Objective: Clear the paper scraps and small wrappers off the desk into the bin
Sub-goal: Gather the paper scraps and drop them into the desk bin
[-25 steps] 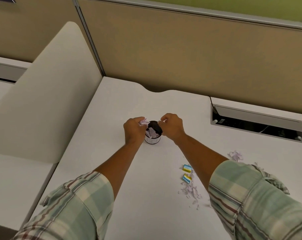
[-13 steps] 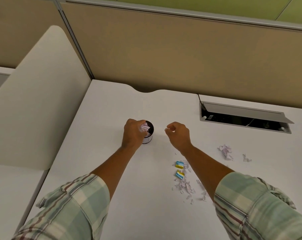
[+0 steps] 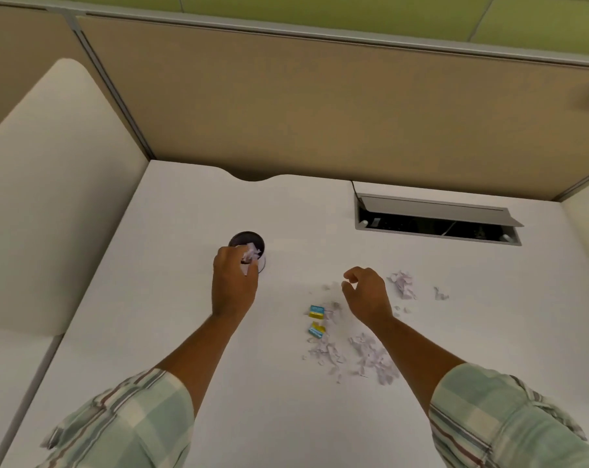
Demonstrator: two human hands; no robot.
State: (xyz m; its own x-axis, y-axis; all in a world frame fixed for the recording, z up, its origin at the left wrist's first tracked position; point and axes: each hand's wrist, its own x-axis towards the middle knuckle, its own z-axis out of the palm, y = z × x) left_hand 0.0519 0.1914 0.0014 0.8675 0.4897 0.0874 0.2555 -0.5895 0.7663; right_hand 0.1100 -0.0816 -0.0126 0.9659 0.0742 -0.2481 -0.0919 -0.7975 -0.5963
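A small round bin (image 3: pixel 244 238) with a dark inside stands on the white desk (image 3: pixel 192 332). My left hand (image 3: pixel 234 285) is at its near rim, fingers closed on crumpled paper scraps (image 3: pixel 251 254) over the opening. My right hand (image 3: pixel 365 293) hovers above the desk to the right, fingers curled and apart, holding nothing. Two blue and yellow wrappers (image 3: pixel 316 311) lie just left of it. Torn paper scraps lie in a pile (image 3: pixel 370 358) below my right wrist and another pile (image 3: pixel 403 283) to its right.
An open cable hatch (image 3: pixel 435 219) sits at the back right of the desk. A beige partition wall (image 3: pixel 320 113) closes the back, and a rounded cream divider (image 3: pixel 50 197) stands along the left edge.
My right hand left the bin and moved right and toward me, over the scraps, its fingers opening. My left hand stays at the bin with its paper. The camera view shifted right.
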